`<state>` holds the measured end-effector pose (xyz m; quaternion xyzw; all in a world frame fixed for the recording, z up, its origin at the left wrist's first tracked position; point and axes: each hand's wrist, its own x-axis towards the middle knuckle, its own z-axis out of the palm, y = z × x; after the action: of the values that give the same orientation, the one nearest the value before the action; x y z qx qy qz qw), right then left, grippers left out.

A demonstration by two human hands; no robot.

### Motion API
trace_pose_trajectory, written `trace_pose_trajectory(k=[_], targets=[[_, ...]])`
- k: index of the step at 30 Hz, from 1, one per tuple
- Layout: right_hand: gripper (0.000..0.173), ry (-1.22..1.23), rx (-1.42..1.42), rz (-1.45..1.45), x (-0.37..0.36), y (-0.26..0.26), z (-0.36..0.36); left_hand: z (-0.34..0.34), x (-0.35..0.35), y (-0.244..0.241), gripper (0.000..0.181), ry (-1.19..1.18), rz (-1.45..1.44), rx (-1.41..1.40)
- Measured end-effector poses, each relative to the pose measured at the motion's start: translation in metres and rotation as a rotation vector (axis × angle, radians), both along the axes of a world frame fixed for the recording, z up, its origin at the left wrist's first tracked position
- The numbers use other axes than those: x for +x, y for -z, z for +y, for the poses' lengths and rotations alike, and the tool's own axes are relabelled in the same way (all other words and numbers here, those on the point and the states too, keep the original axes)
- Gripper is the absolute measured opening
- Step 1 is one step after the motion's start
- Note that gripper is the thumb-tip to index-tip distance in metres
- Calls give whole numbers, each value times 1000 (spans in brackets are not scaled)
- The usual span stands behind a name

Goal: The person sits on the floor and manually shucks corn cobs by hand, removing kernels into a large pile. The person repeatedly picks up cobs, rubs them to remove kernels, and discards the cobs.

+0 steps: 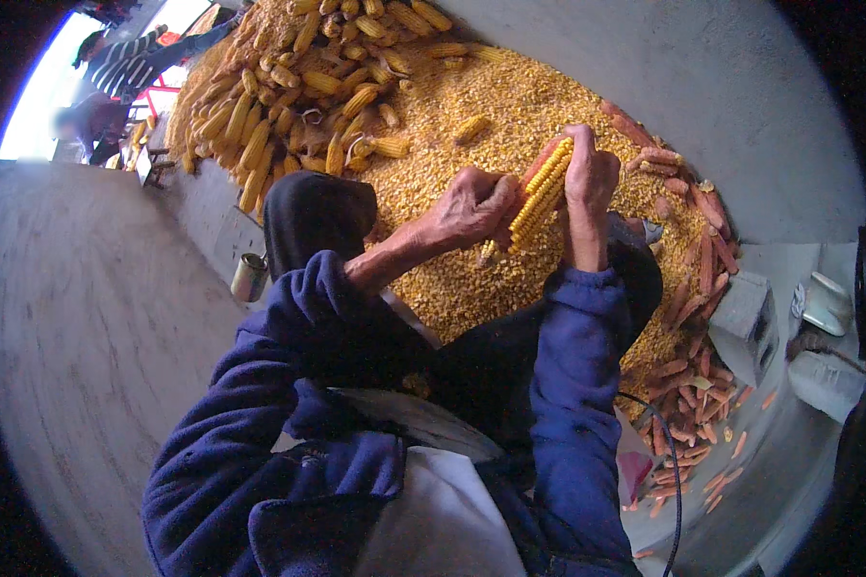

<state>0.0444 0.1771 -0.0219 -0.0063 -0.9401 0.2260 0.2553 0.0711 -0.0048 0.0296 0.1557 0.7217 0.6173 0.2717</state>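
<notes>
An ear of yellow corn [543,195] slants above a heap of loose kernels [433,278]. My right hand [590,169] grips it from the right side, fingers wrapped around its upper part. My left hand [476,205] is closed against its left side, thumb and curled fingers at the cob. Along that side runs a reddish strip without kernels; whether this belongs to the same ear or to a separate bare cob is hard to tell. The left palm and most fingertips are hidden. Kernels still cover the side facing up.
Unshelled ears [260,137] are piled at upper left, and one ear [472,130] lies on the kernels. Bare reddish cobs [707,267] line the right edge near a concrete block [743,324]. A metal can [250,278] stands left of my knee. A black cable [675,461] curves at lower right. People [119,65] are in the background.
</notes>
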Motion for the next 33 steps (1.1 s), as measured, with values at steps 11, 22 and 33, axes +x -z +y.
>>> trace_pose_trajectory(k=[11,22,33], targets=[[21,-173,-142,-33,-3,35,-7,3,-8,16,53,-66,159,-235],[45,146,-767,-145,12,-8,-9,-3,-11,1,71,-101,127,-227],[37,113,-439,-6,18,7,-6,18,18,19,42,-199,539,-615]])
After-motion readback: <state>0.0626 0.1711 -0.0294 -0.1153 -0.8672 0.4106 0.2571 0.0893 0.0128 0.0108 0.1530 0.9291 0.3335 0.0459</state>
